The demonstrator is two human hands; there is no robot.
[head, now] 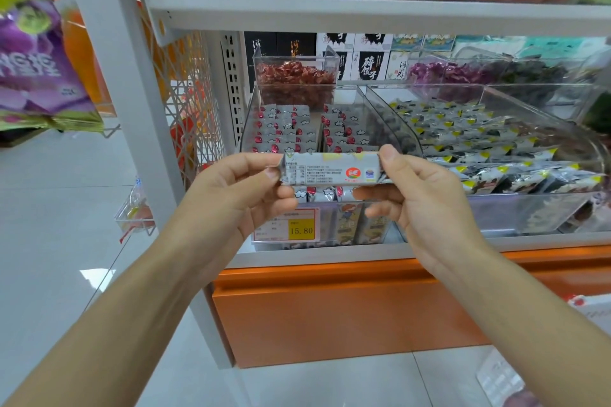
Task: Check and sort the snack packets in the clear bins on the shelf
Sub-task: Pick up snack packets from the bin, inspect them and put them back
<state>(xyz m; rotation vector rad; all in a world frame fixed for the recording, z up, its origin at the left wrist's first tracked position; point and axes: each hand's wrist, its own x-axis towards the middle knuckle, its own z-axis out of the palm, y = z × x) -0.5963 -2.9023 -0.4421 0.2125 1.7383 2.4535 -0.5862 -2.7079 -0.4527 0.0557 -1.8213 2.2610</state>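
The small print on the snack packet (330, 168) is too fine to read; only a red round logo on its white back stands out. The packet and both hands cover part of the left clear bin (246, 129) near its front, so the packets there show only in part. The bins on the upper shelf (330, 11) are cut off by the top of the view, and the purple bag (36, 69) hanging at far left is blurred.

The left hand (241, 195) pinches the packet's left end between thumb and curled fingers. The right hand (420, 198) pinches the right end the same way. The packet lies level between them, in the air before the left bin, above the front edge of the lower shelf (330, 256).

The left bin holds two rows of white packets with red spots and cloud marks, parted by a divider. A yellow price tag (299, 229) reading 15.80 sits on its front wall. Just beside it to the right, the wide clear bin (496, 211) is filled with black-and-white packets with yellow corners. Behind the left bin, a small clear box (334, 59) holds red-wrapped sweets.
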